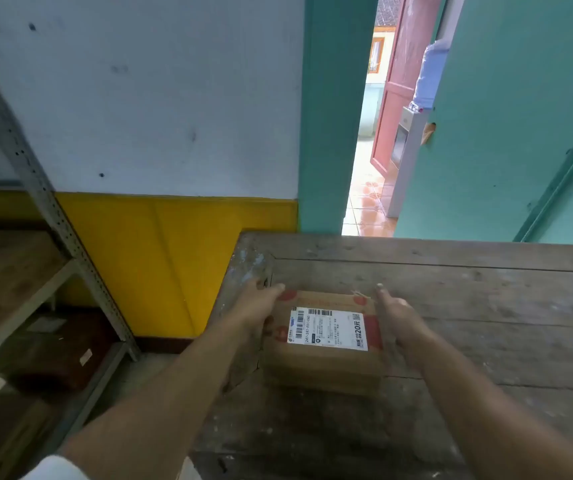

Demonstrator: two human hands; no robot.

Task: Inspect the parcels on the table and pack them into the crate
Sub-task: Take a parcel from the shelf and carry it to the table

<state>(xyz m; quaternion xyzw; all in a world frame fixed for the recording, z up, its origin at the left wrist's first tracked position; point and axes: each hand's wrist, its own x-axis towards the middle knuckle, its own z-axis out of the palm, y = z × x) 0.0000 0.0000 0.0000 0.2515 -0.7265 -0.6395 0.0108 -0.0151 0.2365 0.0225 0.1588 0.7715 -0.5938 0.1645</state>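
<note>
A brown cardboard parcel (323, 365) with red print and a white shipping label on top sits near the left end of a worn wooden table (468, 306). My left hand (261, 306) grips the parcel's left side, thumb over the top edge. My right hand (394, 317) lies against its right side with the fingers fairly straight. No crate is in view.
A grey metal shelf rack (53, 216) stands to the left, with dark boxes (56, 358) on its lower level. Behind the table are a yellow-and-white wall and a teal door frame (333, 133) open onto a wet tiled floor.
</note>
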